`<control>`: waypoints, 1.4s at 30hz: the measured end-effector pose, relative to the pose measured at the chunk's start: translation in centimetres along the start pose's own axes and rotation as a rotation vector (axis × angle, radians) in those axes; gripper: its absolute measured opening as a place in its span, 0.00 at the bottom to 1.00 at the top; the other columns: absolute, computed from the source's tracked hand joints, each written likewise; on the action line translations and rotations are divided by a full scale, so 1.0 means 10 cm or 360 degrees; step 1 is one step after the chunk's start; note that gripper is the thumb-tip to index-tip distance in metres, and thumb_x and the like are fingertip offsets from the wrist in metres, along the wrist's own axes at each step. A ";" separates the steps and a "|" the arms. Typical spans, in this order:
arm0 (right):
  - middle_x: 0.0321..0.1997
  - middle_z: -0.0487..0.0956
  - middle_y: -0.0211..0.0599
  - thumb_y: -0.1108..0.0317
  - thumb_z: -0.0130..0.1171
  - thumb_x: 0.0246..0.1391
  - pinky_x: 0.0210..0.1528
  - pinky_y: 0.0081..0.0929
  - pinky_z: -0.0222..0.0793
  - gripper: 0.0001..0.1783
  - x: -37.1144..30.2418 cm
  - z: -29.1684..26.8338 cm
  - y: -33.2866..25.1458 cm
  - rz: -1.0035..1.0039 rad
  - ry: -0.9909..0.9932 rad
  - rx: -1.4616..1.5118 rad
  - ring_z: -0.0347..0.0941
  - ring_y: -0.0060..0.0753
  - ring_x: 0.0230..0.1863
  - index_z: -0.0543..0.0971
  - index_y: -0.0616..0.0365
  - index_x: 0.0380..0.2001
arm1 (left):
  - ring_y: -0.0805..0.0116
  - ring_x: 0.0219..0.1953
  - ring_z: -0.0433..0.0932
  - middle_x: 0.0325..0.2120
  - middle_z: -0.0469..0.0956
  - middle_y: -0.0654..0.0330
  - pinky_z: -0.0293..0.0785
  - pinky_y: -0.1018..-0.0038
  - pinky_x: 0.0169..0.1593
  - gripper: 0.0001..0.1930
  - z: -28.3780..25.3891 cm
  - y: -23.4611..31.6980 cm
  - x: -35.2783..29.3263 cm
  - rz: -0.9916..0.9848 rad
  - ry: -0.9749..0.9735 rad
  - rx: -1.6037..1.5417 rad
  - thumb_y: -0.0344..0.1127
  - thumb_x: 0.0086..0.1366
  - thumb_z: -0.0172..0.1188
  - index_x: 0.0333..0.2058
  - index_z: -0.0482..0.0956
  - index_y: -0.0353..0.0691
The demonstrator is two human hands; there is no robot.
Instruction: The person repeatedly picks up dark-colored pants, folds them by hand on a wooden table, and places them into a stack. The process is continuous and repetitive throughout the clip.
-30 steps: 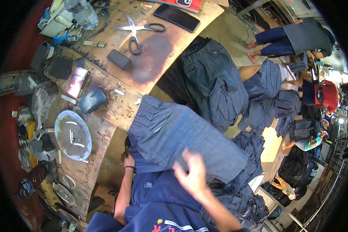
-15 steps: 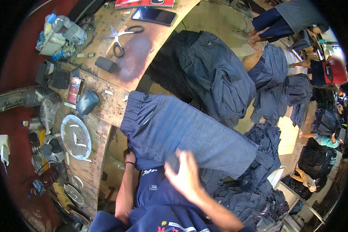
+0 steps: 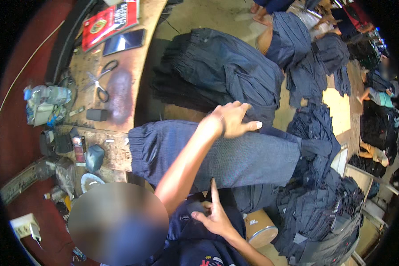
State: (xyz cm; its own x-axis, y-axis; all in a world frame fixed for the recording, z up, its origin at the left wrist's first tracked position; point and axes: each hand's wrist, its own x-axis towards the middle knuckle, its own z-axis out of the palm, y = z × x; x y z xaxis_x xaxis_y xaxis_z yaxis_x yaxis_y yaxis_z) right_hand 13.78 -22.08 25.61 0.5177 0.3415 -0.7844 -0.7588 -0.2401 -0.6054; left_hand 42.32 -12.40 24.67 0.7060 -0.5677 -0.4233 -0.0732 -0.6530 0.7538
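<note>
A pair of dark blue denim pants (image 3: pixel 252 157) with an elastic waist lies stretched out in front of me, waistband to the left against the wooden table. My left hand (image 3: pixel 235 119) reaches across to the far edge of the pants, fingers extended and holding nothing. Close to my body, my right hand (image 3: pixel 213 218) grips a small dark block (image 3: pixel 196 207) between thumb and fingers. Its index finger stretches up to the near edge of the pants. A second dark block (image 3: pixel 96 115) rests on the table.
On the wooden table (image 3: pixel 115 150) lie scissors (image 3: pixel 98 82), a phone (image 3: pixel 124 42), a red packet (image 3: pixel 113 22) and a plastic bottle (image 3: pixel 53 94). Piled dark pants (image 3: pixel 230 66) sit beyond, a garment heap (image 3: pixel 319 226) at right. A blurred patch hides the lower left. Other people work farther off.
My left hand has gone from the near waist end across to the far edge of the pants. My right hand has drawn back toward my body with the block. The view has shifted.
</note>
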 end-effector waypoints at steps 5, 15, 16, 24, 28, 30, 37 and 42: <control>0.38 0.82 0.40 0.72 0.68 0.60 0.50 0.31 0.75 0.68 -0.08 0.17 0.02 -0.0173 0.0246 0.0575 0.77 0.29 0.39 0.25 0.49 0.82 | 0.40 0.58 0.81 0.48 0.85 0.35 0.75 0.51 0.62 0.51 0.43 -0.47 0.72 0.0250 -0.1066 -0.0013 0.80 0.72 0.41 0.48 0.87 0.28; 0.55 0.81 0.58 0.76 0.76 0.51 0.60 0.44 0.76 0.31 0.33 -0.73 -0.69 -0.0850 0.1263 -0.1028 0.79 0.58 0.56 0.78 0.67 0.59 | 0.39 0.37 0.85 0.30 0.85 0.41 0.81 0.50 0.44 0.24 0.36 -0.45 1.08 0.0735 -0.0009 0.0211 0.53 0.76 0.56 0.35 0.87 0.36; 0.55 0.81 0.57 0.75 0.76 0.50 0.59 0.45 0.75 0.30 0.39 -0.75 -0.69 -0.0833 0.1216 -0.1082 0.78 0.59 0.55 0.79 0.68 0.57 | 0.39 0.37 0.85 0.29 0.85 0.41 0.81 0.50 0.44 0.25 0.37 -0.46 1.09 0.0771 0.0020 0.0212 0.54 0.76 0.56 0.35 0.88 0.36; 0.55 0.81 0.52 0.74 0.78 0.43 0.61 0.48 0.74 0.33 0.32 -0.64 -0.49 -0.0917 0.0889 -0.1069 0.77 0.55 0.58 0.80 0.64 0.56 | 0.39 0.37 0.85 0.29 0.85 0.44 0.82 0.49 0.44 0.25 0.48 -0.53 1.10 0.0706 0.0128 0.0293 0.56 0.76 0.55 0.35 0.87 0.40; 0.53 0.82 0.52 0.73 0.78 0.46 0.60 0.43 0.77 0.28 0.20 -0.45 -0.27 -0.0908 0.0775 -0.1167 0.79 0.56 0.54 0.81 0.65 0.53 | 0.40 0.38 0.86 0.32 0.86 0.46 0.81 0.50 0.46 0.25 0.43 -0.50 1.06 0.0656 0.0053 0.0351 0.58 0.76 0.54 0.36 0.88 0.42; 0.56 0.82 0.53 0.69 0.79 0.47 0.62 0.44 0.75 0.31 0.07 -0.33 -0.17 -0.0936 0.0422 -0.0795 0.79 0.53 0.58 0.81 0.65 0.55 | 0.39 0.43 0.85 0.34 0.86 0.42 0.80 0.49 0.50 0.28 0.39 -0.42 1.06 0.0602 -0.0086 0.0277 0.61 0.76 0.53 0.36 0.87 0.40; 0.58 0.80 0.68 0.65 0.76 0.50 0.57 0.41 0.78 0.73 -0.25 -0.27 -0.12 0.0115 0.0034 -0.0218 0.84 0.59 0.50 0.30 0.56 0.82 | 0.44 0.66 0.76 0.61 0.79 0.38 0.69 0.55 0.70 0.52 0.52 0.00 1.20 -0.0018 -0.1011 0.0334 0.81 0.65 0.50 0.58 0.83 0.31; 0.57 0.80 0.59 0.69 0.77 0.51 0.62 0.45 0.74 0.37 -0.13 -0.83 -0.26 -0.0955 0.1154 -0.0825 0.77 0.56 0.60 0.76 0.66 0.63 | 0.40 0.60 0.79 0.55 0.83 0.40 0.74 0.52 0.64 0.27 0.77 -0.07 1.21 0.0387 -0.0643 -0.0055 0.56 0.77 0.52 0.57 0.84 0.38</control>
State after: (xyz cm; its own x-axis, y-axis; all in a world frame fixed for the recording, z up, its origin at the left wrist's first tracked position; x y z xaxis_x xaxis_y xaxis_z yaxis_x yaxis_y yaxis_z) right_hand 18.34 -29.46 27.10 0.9904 -0.0480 -0.1296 -0.1309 -0.6270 -0.7679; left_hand 45.44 -22.64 15.14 0.3401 -0.8563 -0.3887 -0.1744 -0.4636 0.8687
